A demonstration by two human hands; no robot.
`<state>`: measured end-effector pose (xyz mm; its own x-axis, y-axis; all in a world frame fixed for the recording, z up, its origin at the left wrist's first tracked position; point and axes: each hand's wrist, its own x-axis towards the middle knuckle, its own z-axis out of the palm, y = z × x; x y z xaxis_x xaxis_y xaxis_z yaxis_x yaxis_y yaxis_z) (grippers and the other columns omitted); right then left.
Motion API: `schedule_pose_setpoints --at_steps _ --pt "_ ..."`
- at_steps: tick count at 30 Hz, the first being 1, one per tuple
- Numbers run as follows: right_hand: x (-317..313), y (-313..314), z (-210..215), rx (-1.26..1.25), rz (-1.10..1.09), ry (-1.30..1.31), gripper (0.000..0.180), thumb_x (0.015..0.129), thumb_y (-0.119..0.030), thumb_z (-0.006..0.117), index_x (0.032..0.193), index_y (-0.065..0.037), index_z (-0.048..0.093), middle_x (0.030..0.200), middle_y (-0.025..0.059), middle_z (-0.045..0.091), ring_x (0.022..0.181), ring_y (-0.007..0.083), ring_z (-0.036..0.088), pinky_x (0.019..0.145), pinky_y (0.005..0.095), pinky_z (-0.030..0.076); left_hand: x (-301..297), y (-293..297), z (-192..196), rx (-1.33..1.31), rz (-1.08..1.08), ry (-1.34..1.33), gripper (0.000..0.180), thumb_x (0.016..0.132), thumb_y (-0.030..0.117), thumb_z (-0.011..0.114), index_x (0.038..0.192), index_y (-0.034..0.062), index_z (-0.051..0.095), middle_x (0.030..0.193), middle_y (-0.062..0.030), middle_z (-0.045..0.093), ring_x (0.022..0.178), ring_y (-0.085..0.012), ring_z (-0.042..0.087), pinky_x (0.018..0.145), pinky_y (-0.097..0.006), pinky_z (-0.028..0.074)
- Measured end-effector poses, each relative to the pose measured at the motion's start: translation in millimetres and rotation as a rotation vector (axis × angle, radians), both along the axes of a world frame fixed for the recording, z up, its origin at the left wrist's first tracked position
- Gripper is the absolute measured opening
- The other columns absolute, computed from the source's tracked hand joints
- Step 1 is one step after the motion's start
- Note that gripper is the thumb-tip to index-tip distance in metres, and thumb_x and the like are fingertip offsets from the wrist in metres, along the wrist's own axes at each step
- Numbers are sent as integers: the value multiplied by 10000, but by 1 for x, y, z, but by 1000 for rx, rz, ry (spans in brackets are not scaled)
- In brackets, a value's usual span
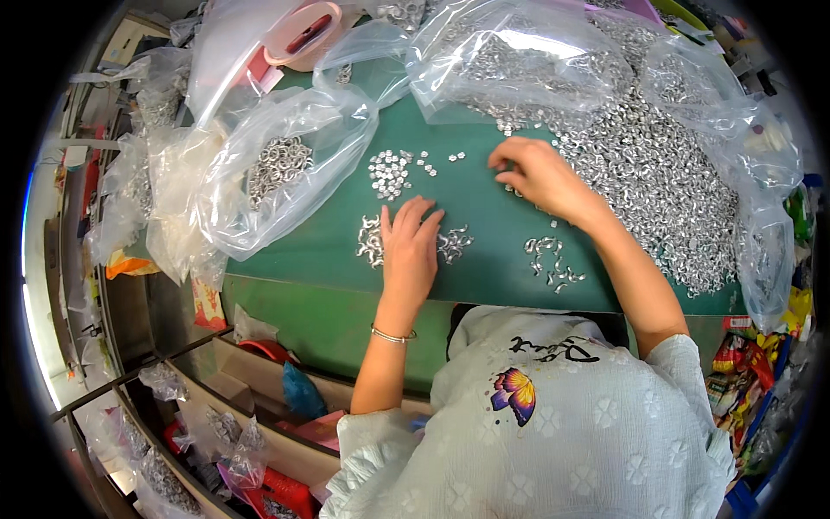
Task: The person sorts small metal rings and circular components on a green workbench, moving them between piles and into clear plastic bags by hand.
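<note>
My left hand lies flat on the green tabletop with its fingers apart. It rests among small curved silver metal pieces, which show on both sides of it. My right hand is at the near-left edge of a large heap of silver metal pieces. Its fingers are curled down toward the table; whatever they pinch is hidden beneath them. Beyond my left hand is a cluster of small flower-shaped silver pieces, with a few strays to its right. Another loose group of curved pieces lies nearer me, below my right hand.
An open clear plastic bag at left holds silver rings. More clear plastic covers the heap's far side. A pink basin stands at the back left. Open drawers with bagged parts sit below the table's near-left edge.
</note>
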<state>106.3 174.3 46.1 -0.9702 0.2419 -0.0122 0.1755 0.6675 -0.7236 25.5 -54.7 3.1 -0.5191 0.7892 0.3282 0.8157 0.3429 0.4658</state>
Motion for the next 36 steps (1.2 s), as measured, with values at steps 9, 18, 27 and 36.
schedule_pose_setpoints --at_steps 9,18,27,36 --pt "33 17 -25 324 96 28 268 736 -135 752 963 -68 625 950 53 591 987 251 528 878 399 395 -4 -20 -9 91 151 -6 189 784 -90 615 936 12 658 1016 -87 619 1092 -291 588 1100 -585 267" --pt "68 5 -12 261 250 78 272 711 -119 762 955 -62 655 1011 48 578 1018 240 509 909 399 373 34 19 15 200 33 -164 223 803 -42 634 1021 2 622 1104 -129 583 1051 -317 556 984 -478 401" --pt "79 15 -19 433 76 201 284 765 -105 704 1043 -90 654 1102 57 564 1099 251 501 974 419 343 77 67 9 82 -264 -331 372 852 -72 545 1222 -41 526 1293 -189 509 1224 -356 486 1016 -412 415" --pt "72 51 -26 540 -210 312 153 779 -19 652 923 -66 632 902 61 597 939 251 550 891 404 371 84 57 7 89 -309 -421 302 853 -55 548 1154 -42 561 1265 -175 521 1194 -363 498 973 -411 423"
